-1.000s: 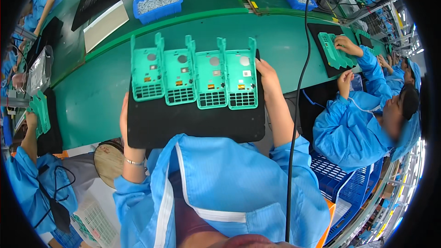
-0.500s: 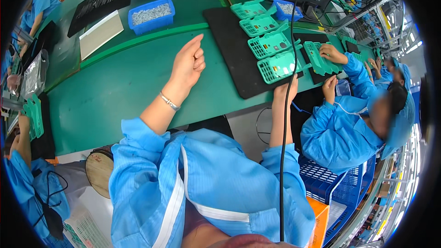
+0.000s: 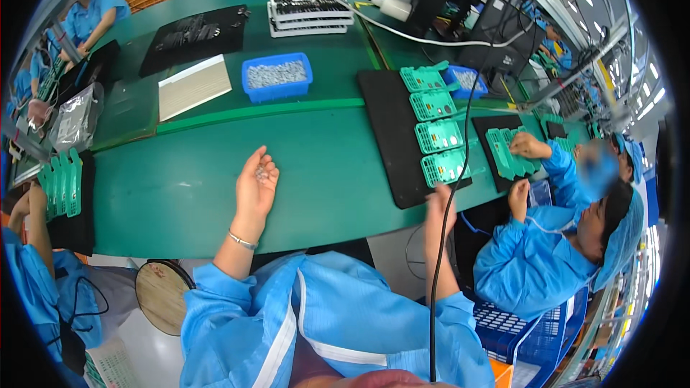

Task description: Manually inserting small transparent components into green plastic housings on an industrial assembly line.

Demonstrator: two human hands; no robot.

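Observation:
Over the green table, my left hand point(image 3: 259, 181) is turned palm up, its fingers curled around a few small whitish pieces point(image 3: 261, 172). At the near edge of a black mat point(image 3: 389, 136), my right hand point(image 3: 437, 214) is smeared by motion. It is closest to the nearest green plastic casing point(image 3: 442, 167); whether they touch is unclear, and a dark cable partly crosses that hand. Several such casings stand in a column on the mat. Beyond my left hand, a blue bin point(image 3: 277, 93) contains many small pale parts.
A second blue bin point(image 3: 467, 80) sits behind the casings. Stacked white trays point(image 3: 310, 27), a beige sheet point(image 3: 194, 88) and a black sheet point(image 3: 192, 39) lie farther back. A black cable point(image 3: 467, 129) hangs in front. Co-workers handle green casings at right point(image 3: 509, 154) and left point(image 3: 63, 183).
My left hand has drawn back toward me and turned palm up, exposing the small pieces. My right hand now lies lower in the picture, and the whole view has shifted.

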